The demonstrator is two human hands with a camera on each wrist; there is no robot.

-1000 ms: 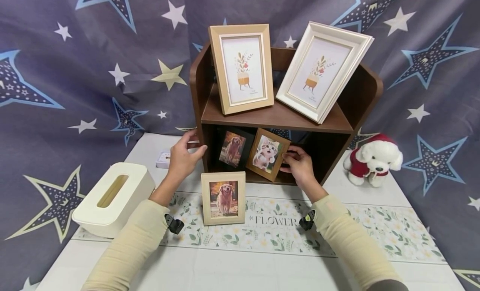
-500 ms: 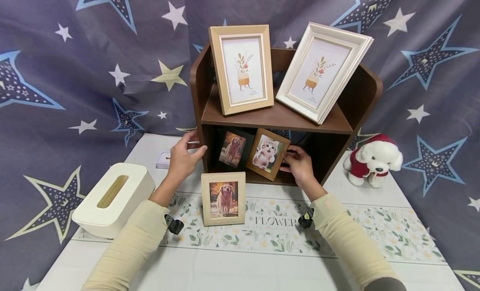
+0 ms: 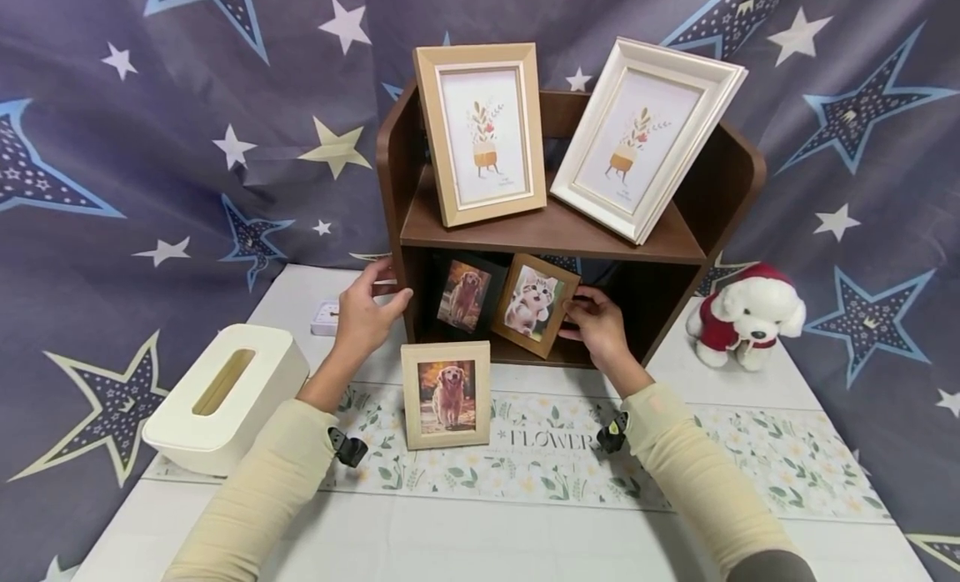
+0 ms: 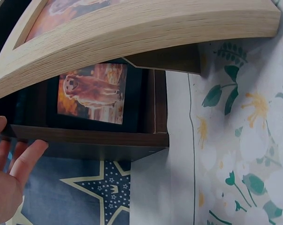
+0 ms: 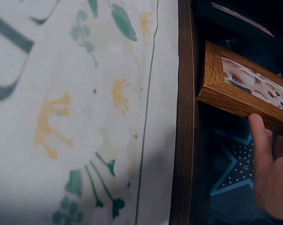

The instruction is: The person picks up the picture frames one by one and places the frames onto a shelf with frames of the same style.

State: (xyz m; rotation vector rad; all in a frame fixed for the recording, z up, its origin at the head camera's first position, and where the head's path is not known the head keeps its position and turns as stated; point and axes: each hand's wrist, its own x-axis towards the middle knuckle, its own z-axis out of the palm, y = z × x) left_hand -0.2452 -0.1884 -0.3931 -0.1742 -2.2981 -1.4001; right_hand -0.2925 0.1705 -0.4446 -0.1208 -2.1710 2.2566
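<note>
Star-printed cloth [image 3: 300, 65] behind a white desk [image 3: 450, 536], with brown shelf unit [image 3: 555, 233] at 12 o'clock. Find the brown kitten-picture frame [image 3: 534, 305] in its lower compartment, tilted, at 3 o'clock of a black frame [image 3: 465, 297] in shadow. Pinched at its 3 o'clock edge by the right hand [image 3: 602, 330], thumb and fingers clamped on the rim, perhaps to leave the picture uncovered. At the unit's 9 o'clock wall, left hand [image 3: 364, 313] with fingers apart, likely for steadying; hard to tell any firmness of contact. Towards 6 o'clock, pale frame [image 3: 447, 397] standing on the desk, propped by a rear strut [image 4: 172, 62]. Also tissue box [image 3: 262, 382] at 8, plush dog [image 3: 750, 322] at 3.
</note>
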